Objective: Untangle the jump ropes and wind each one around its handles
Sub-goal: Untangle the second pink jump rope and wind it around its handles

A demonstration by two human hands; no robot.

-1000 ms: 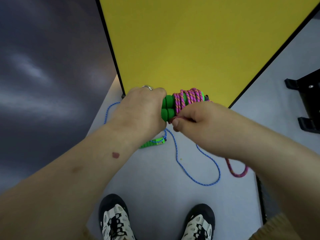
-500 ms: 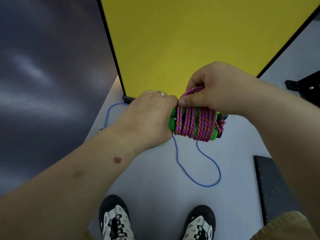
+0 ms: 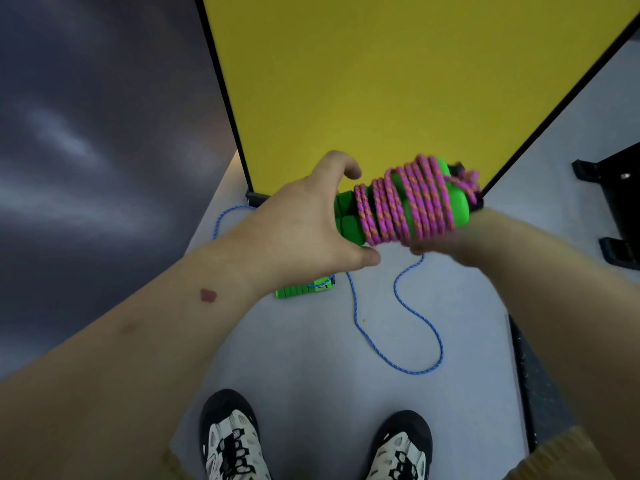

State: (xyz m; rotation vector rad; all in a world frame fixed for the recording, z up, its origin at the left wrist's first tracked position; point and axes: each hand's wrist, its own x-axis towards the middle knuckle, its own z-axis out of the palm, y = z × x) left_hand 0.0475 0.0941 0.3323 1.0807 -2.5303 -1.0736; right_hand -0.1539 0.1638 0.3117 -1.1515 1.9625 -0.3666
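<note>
Grey floor: left hand (image 3: 304, 223) grips green handles (image 3: 349, 220); right hand (image 3: 440, 242), blurred, grip unclear, under pink rope (image 3: 408, 206). Winding nearly done; next tuck the end.

1. pink rope (image 3: 407, 206): wound in tight coils around paired green handles (image 3: 349, 216), held lying sideways in the air.
2. blue rope (image 3: 415, 313): loose, looping over the floor, by another green handle (image 3: 301, 289).

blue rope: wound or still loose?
Loose. The blue rope lies in open curves on the floor, running from a green handle lying there. No turns around it.
</note>
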